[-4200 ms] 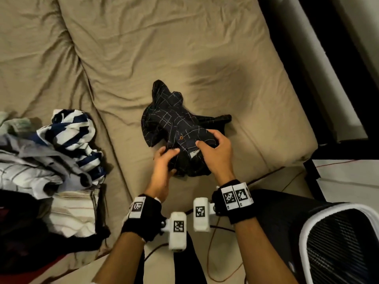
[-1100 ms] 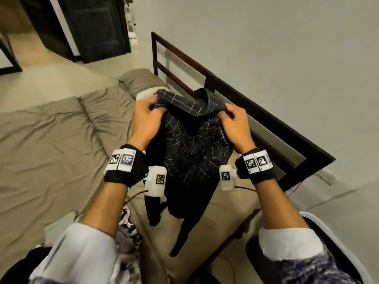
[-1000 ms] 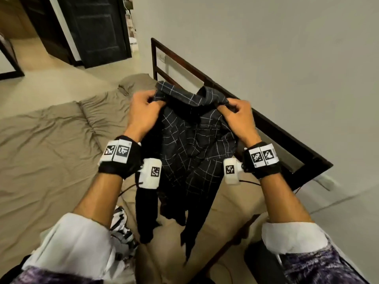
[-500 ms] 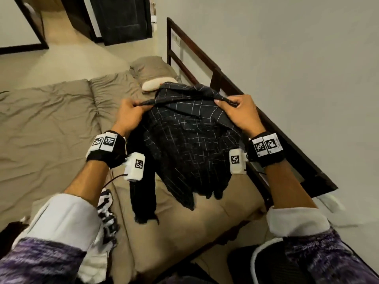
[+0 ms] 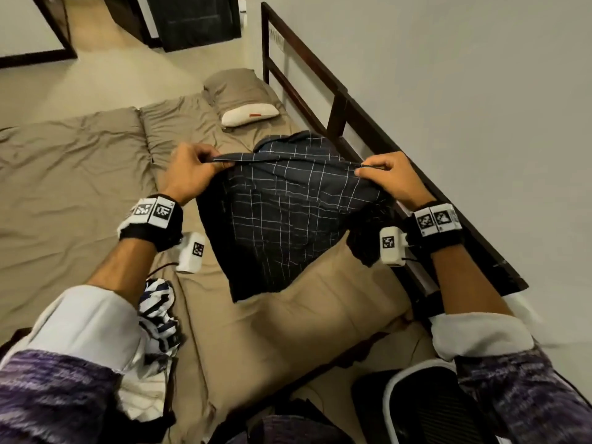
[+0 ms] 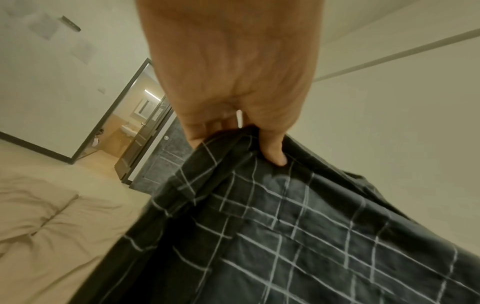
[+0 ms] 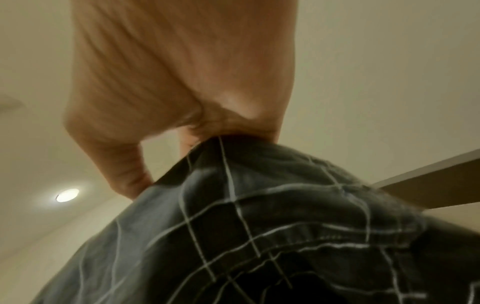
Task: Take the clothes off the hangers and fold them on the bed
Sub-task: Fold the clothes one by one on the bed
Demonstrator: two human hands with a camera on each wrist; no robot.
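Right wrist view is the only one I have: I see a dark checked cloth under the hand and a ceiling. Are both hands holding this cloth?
Observer: Yes. The left hand pinches one shoulder of the dark checked shirt, and the right hand pinches the other.
Operator: Is the shirt lying on the bed?
Observer: No, it hangs spread between the hands above the bed.
Operator: Are other clothes near?
Observer: A striped blue and white garment lies at the bed's near edge, below the left arm.
Operator: Anything beyond the shirt?
Observer: A small white pillow at the far end.
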